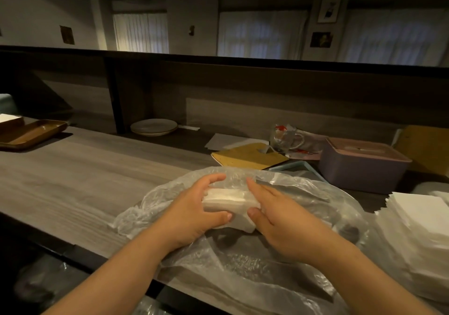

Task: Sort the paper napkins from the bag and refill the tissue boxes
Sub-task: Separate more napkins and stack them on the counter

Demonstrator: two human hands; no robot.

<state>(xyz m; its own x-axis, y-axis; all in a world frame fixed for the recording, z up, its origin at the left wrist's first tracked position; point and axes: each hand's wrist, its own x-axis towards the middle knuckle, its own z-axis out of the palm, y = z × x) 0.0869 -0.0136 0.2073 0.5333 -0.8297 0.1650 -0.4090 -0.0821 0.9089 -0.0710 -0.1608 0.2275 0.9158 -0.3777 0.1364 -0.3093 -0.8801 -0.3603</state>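
Napkin wad in both hands, over the bag

Your left hand [194, 208] and right hand [274, 208] curl fingers and thumbs round the ends of a small napkin wad [228, 201], held between your palms just above the clear bag [243, 266]. Expect it to be light, soft and limp; sheets will likely slip and fan, so grip the whole thickness at the short ends. It looks white, folded, slightly squashed. Right of your fingers lies a napkin stack [418, 222]; beyond them, the lidded tissue box [359, 169].
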